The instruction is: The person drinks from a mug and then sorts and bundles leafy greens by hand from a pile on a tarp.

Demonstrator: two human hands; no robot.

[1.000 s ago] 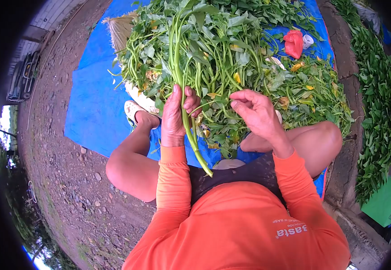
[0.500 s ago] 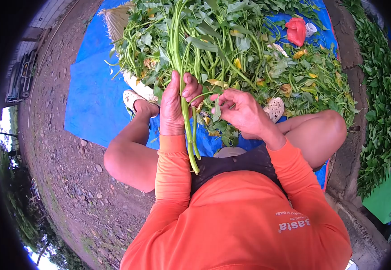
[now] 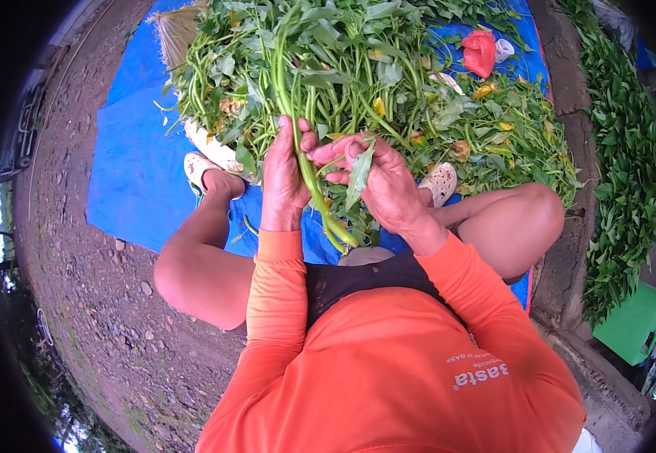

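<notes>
My left hand is closed around a small bunch of long green water spinach stems. Their cut ends hang toward my lap, and their leafy tops reach up over the pile. Close on its right, my right hand pinches a water spinach leaf on a thin side stalk near the bunch. Whether that stalk is still joined to the stems I cannot tell. Just beyond both hands lies a big heap of water spinach, with some yellowed leaves mixed in.
Under the heap spreads a blue tarp. A red plastic bag and a white cup lie at the far right. Tidy leafy bundles line the right side near a green container. Stony ground borders the tarp's left.
My right hand has moved in closer to the left hand, and the leaf it pinches has turned upward. The stems' lower ends have swung right. The whole view has shifted slightly.
</notes>
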